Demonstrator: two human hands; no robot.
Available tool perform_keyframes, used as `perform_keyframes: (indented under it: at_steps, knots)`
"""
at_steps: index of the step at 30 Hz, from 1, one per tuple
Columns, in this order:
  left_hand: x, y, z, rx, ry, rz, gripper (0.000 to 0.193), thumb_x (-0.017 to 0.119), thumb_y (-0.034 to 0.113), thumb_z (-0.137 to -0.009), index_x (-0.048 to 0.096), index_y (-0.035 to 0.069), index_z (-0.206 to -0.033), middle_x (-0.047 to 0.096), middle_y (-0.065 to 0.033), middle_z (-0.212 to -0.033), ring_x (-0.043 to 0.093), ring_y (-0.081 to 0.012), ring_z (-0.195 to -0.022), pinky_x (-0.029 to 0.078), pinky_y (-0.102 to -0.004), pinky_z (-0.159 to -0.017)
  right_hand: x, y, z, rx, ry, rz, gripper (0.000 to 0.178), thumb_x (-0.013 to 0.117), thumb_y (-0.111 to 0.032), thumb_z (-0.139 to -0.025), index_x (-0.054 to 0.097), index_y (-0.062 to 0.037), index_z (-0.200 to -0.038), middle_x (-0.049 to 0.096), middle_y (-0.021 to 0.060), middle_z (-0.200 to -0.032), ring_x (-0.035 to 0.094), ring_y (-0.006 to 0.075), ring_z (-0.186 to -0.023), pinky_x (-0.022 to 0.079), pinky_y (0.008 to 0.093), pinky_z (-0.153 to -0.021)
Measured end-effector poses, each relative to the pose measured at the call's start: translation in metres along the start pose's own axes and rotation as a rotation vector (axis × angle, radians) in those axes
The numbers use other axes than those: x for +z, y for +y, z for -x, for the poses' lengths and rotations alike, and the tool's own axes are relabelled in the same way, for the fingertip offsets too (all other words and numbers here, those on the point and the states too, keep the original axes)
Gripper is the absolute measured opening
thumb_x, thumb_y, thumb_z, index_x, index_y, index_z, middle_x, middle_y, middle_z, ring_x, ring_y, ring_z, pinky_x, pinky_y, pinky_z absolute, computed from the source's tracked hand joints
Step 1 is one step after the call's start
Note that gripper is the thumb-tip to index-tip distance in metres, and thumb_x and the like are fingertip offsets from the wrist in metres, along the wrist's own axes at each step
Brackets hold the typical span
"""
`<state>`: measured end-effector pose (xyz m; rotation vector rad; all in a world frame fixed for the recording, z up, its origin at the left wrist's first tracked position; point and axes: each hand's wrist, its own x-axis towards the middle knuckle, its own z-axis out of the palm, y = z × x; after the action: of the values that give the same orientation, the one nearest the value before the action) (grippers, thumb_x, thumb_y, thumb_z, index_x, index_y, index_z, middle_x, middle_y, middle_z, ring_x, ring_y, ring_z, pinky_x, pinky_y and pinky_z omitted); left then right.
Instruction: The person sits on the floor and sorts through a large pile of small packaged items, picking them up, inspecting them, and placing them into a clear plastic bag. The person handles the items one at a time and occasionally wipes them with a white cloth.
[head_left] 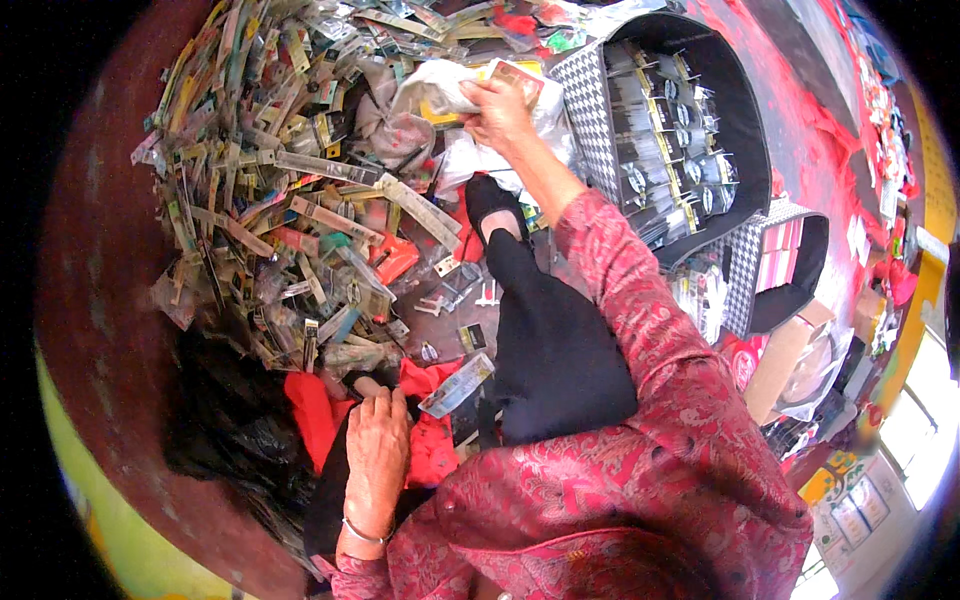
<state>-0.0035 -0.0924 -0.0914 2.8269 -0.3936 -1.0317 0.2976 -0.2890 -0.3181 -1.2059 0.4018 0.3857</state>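
Note:
My right hand (497, 112) stretches forward, its fingers closed on a white plastic bag (440, 82). Beside those fingers lies a reddish printed card (517, 78), and yellow shows at the bag's edge. Whether the card is also gripped, I cannot tell. My left hand (378, 440) rests low over my bent leg, close to my left foot, fingers lying down with nothing visible in them. Red cloth or plastic (430, 440) spreads by it, with a long clear packet (457, 386) on top.
A large heap of slim clear packets (270, 170) covers the left and far floor. To the right stand a large houndstooth-patterned box (588, 110) full of packets and a smaller one (745, 265). A cardboard box (785, 360) sits nearer. Black plastic (225, 410) lies at left.

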Motion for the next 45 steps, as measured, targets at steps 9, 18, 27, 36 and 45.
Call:
perform_keyframes:
  at_steps: [9,18,27,36,45]
  knots:
    - [0.0,0.003,0.002,0.011,-0.01,0.006,0.036,0.053,0.016,-0.076,0.05,0.002,-0.108,0.053,-0.0104,-0.1,0.051,-0.0237,-0.092,0.041,-0.033,-0.079,-0.013,0.039,0.009,0.152,0.276,0.346,0.02,0.052,-0.018,-0.08,0.057,0.0009,-0.086,0.061,0.0128,-0.074,0.06,0.0232,-0.053,0.046,0.0296,-0.043]
    - [0.005,0.004,-0.001,0.031,-0.059,-0.009,0.034,0.051,0.015,-0.077,0.05,0.002,-0.108,0.053,-0.0103,-0.097,0.051,-0.0235,-0.091,0.041,-0.0328,-0.08,-0.069,0.041,-0.004,0.239,0.53,0.812,0.05,0.072,-0.036,-0.056,0.062,0.0041,-0.083,0.062,0.0201,-0.087,0.06,0.0325,-0.085,0.047,0.0393,-0.074]
    - [-0.004,0.007,-0.005,0.021,-0.05,0.011,0.042,0.057,0.011,-0.07,0.047,0.002,-0.109,0.052,-0.0119,-0.102,0.052,-0.0261,-0.089,0.042,-0.0348,-0.077,-0.067,0.015,0.015,0.019,0.603,1.078,0.053,0.069,-0.049,-0.057,0.062,-0.0007,-0.077,0.062,0.0206,-0.078,0.06,0.0344,-0.076,0.047,0.0422,-0.066]
    - [-0.002,0.006,-0.005,0.024,-0.028,-0.017,0.031,0.05,0.013,-0.077,0.05,0.002,-0.106,0.052,-0.0103,-0.094,0.051,-0.0229,-0.089,0.041,-0.0325,-0.078,-0.065,-0.018,0.028,-0.224,0.608,1.184,0.043,0.058,-0.041,-0.069,0.059,0.0002,-0.08,0.061,0.0219,-0.078,0.059,0.0379,-0.076,0.045,0.046,-0.068]
    - [-0.003,0.005,-0.004,0.029,-0.003,-0.007,0.03,0.05,0.013,-0.077,0.05,0.003,-0.104,0.052,-0.0099,-0.091,0.052,-0.0229,-0.087,0.041,-0.032,-0.077,-0.089,0.006,0.03,-0.133,0.522,1.035,0.042,0.064,-0.033,-0.061,0.059,0.0044,-0.078,0.06,0.0251,-0.078,0.06,0.0368,-0.074,0.047,0.0377,-0.065]
